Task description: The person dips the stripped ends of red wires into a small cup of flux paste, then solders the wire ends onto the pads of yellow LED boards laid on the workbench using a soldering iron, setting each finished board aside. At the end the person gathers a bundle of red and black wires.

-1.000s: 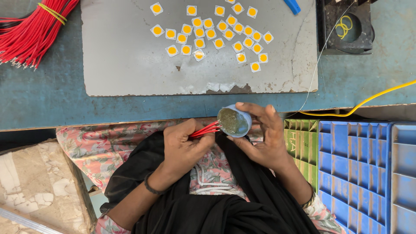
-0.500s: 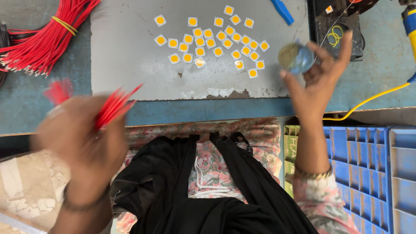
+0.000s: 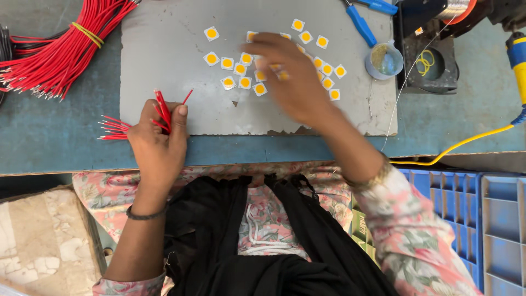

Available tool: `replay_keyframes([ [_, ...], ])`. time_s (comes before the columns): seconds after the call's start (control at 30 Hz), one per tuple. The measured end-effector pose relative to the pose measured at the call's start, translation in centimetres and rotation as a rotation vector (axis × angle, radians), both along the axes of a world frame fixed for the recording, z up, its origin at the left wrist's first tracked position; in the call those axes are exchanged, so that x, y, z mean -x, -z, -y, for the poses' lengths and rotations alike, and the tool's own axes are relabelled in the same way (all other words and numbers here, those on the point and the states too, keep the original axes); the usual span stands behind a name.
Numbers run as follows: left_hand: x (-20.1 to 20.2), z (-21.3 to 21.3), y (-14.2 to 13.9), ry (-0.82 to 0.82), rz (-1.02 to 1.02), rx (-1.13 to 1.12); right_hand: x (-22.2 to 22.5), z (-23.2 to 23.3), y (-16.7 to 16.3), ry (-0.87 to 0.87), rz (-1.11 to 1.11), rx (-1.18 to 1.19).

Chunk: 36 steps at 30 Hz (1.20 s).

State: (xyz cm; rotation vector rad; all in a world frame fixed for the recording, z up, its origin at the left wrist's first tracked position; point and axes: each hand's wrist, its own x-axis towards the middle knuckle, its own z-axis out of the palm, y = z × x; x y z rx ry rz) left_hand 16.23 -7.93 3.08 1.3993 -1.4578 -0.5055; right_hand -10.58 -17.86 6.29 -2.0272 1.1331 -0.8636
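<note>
Gripping thin red wires (image 3: pixel 163 112), left hand (image 3: pixel 159 140), stripped tips fanned.

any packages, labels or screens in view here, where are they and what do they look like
No screens or signs show.
Green carton: by the person's lap, under the right forearm, beside the blue crate; green with yellow stripes, mostly hidden.
Small round tub: on the grey mat, upper right; pale blue, open, brownish paste inside; no label visible.

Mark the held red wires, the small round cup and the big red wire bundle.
held red wires (image 3: pixel 163 112), head view, on the strands above the left hand's fingers
small round cup (image 3: pixel 384 60), head view, inside its bowl
red wire bundle (image 3: pixel 60 52), head view, mid-strands
</note>
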Motion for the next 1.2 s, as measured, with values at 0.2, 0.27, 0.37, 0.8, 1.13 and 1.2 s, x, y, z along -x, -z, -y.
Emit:
replay_keyframes([
  [0.2, 0.2, -0.4, -0.6, -0.003, -0.032, -0.007, -9.7, 3.7, 0.9, -0.076, -0.393, 0.638],
  [0.27, 0.3, -0.3, -0.7, 0.002, -0.018, 0.002, -9.6, 3.6, 1.2, -0.114, -0.435, 0.567],
  [0.37, 0.4, -0.2, -1.1, 0.039, -0.009, 0.002, -6.9, 2.2, 1.4, -0.17, -0.465, 0.608],
  [0.8, 2.2, 5.5, -2.5, 0.397, 0.065, -0.031, -0.3, -5.1, -0.6, 0.151, -0.318, 0.444],
  [1.13, 2.7, 3.7, -2.4, 0.478, 0.171, 0.041, -0.5, -7.8, 0.2, 0.171, -0.278, 0.362],
  [1.2, 2.9, 3.6, -2.6, 0.516, 0.195, 0.054, -0.5, -7.8, 0.3, 0.173, -0.303, 0.386],
])
